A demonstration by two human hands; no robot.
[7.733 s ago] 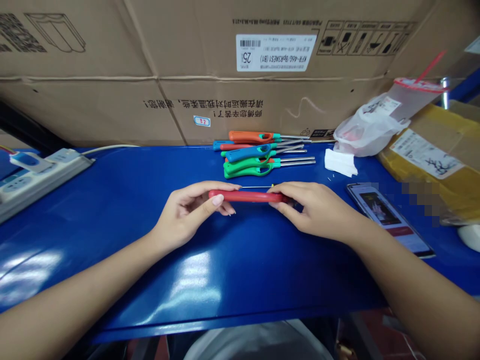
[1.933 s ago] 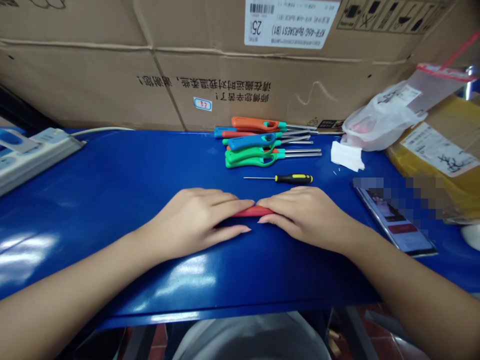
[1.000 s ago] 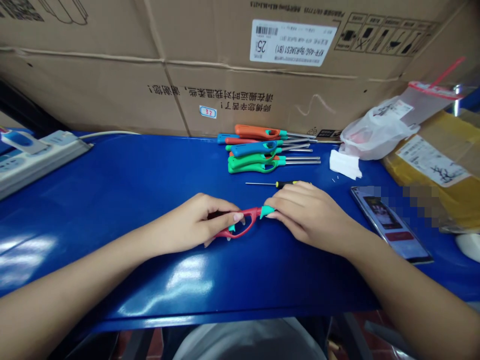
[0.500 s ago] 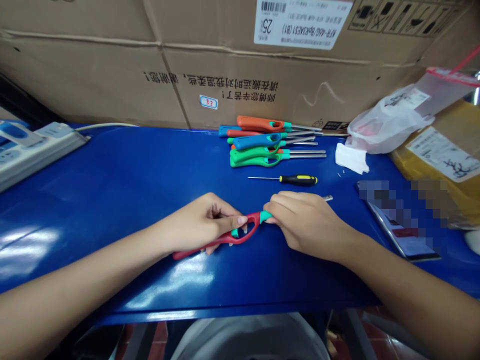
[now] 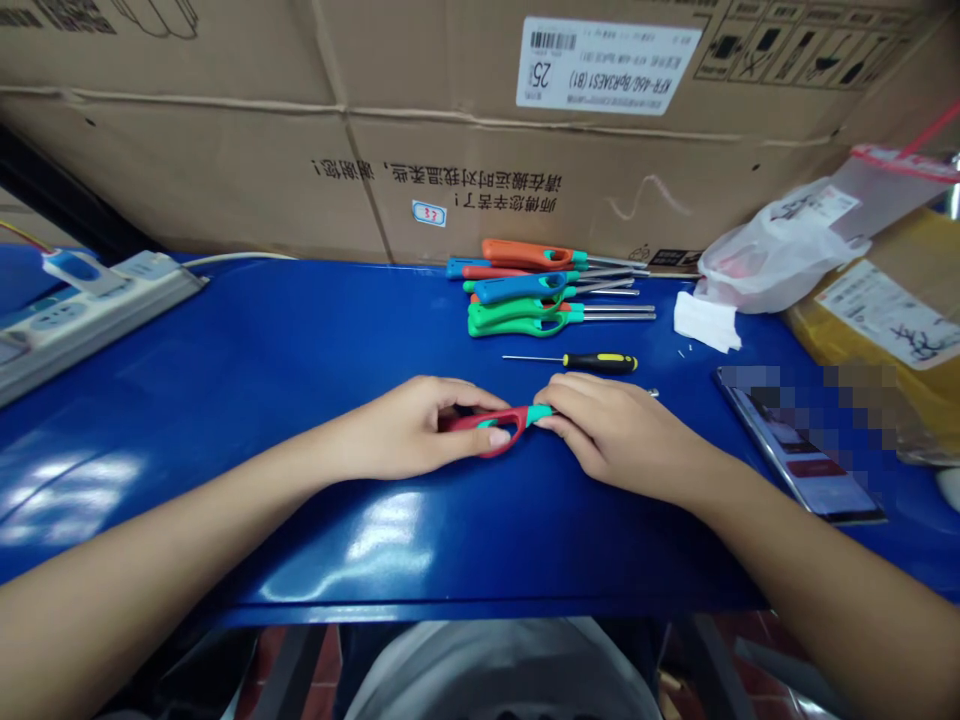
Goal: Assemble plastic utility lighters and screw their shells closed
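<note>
Between my hands is a red stick lighter (image 5: pixel 507 416) with a green collar and trigger, held just above or on the blue table. My left hand (image 5: pixel 409 428) is closed round its red handle, the thumb lying by the trigger opening. Fingers of my right hand (image 5: pixel 611 428) grip the green collar and the metal tube, most of which they hide; only the tube's tip shows past the knuckles. Beyond my right hand lies a screwdriver (image 5: pixel 600 362) with a black and yellow handle. Farther back is a pile of orange, blue, green and red stick lighters (image 5: pixel 517 318).
A large cardboard box (image 5: pixel 247 180) stands along the back. At left lies a white power strip (image 5: pixel 90 310) with a plug in it. On the right are a phone (image 5: pixel 810 450), white tissue (image 5: pixel 706 322), a plastic bag (image 5: pixel 772 245) and a yellow-taped parcel (image 5: pixel 892 320).
My left hand has turned over the handle, hiding the handle's end that showed before. The lighter now lies more level. My right hand still grips the collar end. The view has shifted slightly.
</note>
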